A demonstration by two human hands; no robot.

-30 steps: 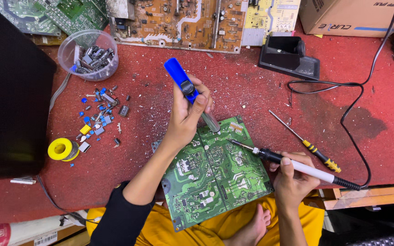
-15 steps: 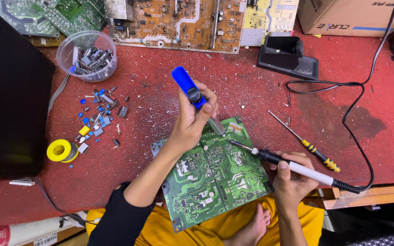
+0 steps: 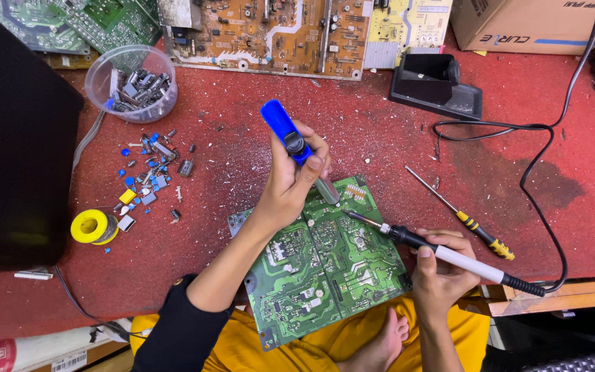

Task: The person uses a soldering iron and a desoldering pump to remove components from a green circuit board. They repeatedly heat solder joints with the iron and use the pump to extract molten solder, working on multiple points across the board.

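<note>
My left hand (image 3: pixel 290 189) is closed around a blue desoldering pump (image 3: pixel 296 146), thumb on its black button. The pump's blue end points to 11 o'clock and its clear tip touches down on the green circuit board (image 3: pixel 325 265) near the board's top edge. My right hand (image 3: pixel 442 272) is wrapped shut around a white and black soldering iron (image 3: pixel 435 249), held like a pen, with its metal tip pointing to 10 o'clock and resting on the board just beside the pump's tip. The board lies solder side up, tilted, half on the red worktop (image 3: pixel 242 151) and half over my lap.

At 3 o'clock from the board lies a screwdriver (image 3: pixel 459 215) with a yellow and black handle. At 9 o'clock sit a yellow spool of solder (image 3: pixel 91 226) and loose blue and grey components (image 3: pixel 149 182). At 10 o'clock stands a clear plastic tub (image 3: pixel 131 83) of removed parts. At 1 o'clock is a black iron stand (image 3: pixel 435 86), with a black cable (image 3: pixel 538 158) looping past it.
</note>
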